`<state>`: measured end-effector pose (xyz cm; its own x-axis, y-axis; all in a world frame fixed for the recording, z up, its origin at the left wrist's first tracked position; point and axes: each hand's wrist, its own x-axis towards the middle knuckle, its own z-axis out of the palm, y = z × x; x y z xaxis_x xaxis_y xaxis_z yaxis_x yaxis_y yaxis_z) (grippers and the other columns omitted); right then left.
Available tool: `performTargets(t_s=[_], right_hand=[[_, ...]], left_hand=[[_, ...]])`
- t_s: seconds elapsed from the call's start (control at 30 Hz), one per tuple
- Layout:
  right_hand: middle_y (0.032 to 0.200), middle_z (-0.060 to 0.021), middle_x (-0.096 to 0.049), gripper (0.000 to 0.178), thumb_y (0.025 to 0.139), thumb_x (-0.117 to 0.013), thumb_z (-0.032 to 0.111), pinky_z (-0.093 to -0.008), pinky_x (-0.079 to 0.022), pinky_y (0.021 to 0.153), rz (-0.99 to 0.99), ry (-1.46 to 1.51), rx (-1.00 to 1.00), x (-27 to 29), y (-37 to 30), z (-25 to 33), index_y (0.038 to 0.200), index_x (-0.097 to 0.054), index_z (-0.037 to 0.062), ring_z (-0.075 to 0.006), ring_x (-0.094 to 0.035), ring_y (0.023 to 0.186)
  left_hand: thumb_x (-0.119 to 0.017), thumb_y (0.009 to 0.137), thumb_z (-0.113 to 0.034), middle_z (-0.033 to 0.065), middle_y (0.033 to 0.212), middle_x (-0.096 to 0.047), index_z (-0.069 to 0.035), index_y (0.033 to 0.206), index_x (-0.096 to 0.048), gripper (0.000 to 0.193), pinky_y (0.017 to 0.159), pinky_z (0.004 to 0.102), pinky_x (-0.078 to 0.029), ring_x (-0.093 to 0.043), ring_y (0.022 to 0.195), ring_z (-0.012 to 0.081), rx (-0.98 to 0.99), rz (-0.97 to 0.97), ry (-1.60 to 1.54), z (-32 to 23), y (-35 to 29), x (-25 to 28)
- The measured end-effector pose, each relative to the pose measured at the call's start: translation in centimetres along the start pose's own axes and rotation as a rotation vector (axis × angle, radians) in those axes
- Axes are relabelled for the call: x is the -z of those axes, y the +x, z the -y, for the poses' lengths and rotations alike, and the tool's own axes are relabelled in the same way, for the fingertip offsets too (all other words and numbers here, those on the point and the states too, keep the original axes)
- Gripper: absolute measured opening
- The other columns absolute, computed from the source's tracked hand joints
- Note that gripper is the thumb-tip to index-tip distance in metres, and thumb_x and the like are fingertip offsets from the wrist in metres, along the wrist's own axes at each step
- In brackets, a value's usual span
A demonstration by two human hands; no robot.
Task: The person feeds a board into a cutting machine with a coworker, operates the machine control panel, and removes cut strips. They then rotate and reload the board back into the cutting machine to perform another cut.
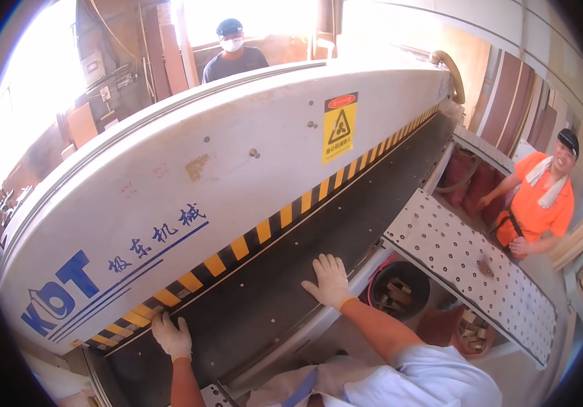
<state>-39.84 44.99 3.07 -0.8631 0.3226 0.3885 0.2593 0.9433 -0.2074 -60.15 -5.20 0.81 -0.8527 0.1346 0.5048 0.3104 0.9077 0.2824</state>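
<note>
Both my hands wear pale work gloves. My left hand (171, 336) rests near the lower left end of a large white panel-cutting machine, its fingertips at the yellow-and-black striped edge (240, 247). Nothing shows in its grasp, and its fingers point toward the beam. Farther right, my right hand (330, 282) lies flat with spread fingers on the machine's long dark bed (274, 319), close to its near edge. Above the bed stretches the machine's white beam cover (257, 152), bearing a yellow warning label (339, 129).
A perforated light-grey side table (468, 268) juts out at the right. Below it stand a dark bucket (400, 290) and a reddish container (474, 332), both holding wood offcuts. One person in orange (542, 197) stands at the right; another (233, 57) is behind the machine.
</note>
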Motion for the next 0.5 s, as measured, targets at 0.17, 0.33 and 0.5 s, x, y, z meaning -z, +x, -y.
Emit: performTargets(t_s=[0.17,0.33,0.5], right_hand=[[0.16,-0.0277,-0.061,0.079,0.103,-0.083,0.055,-0.0599,-0.035,0.133,-0.025,-0.031,0.012,0.2,0.0,-0.1,0.152,-0.066,-0.0039,-0.0474,-0.05,0.155],[0.162,-0.0278,-0.06,0.08,0.103,-0.083,0.055,-0.0594,-0.035,0.134,-0.004,0.01,0.015,0.8,0.6,0.1,0.153,-0.066,-0.0043,-0.0474,-0.05,0.155],[0.163,-0.0272,-0.06,0.08,0.102,-0.084,0.055,-0.0581,-0.036,0.133,-0.035,0.006,0.012,0.2,-0.1,0.0,0.153,-0.067,-0.0041,-0.0465,-0.05,0.155]], left_hand=[[-0.085,0.101,-0.022,0.0209,0.159,-0.069,0.005,0.144,-0.076,0.052,0.132,0.0561,-0.045,-0.06,0.151,0.0451,-0.007,0.013,0.002,0.0,0.2,-0.2],[-0.084,0.101,-0.021,0.0225,0.16,-0.068,0.006,0.145,-0.075,0.052,0.132,0.0565,-0.044,-0.06,0.151,0.046,0.021,-0.002,0.023,0.1,0.1,-0.4],[-0.083,0.101,-0.021,0.0253,0.158,-0.068,0.007,0.145,-0.074,0.053,0.132,0.0575,-0.044,-0.06,0.151,0.0475,-0.015,-0.005,0.01,0.4,0.1,-0.1]])
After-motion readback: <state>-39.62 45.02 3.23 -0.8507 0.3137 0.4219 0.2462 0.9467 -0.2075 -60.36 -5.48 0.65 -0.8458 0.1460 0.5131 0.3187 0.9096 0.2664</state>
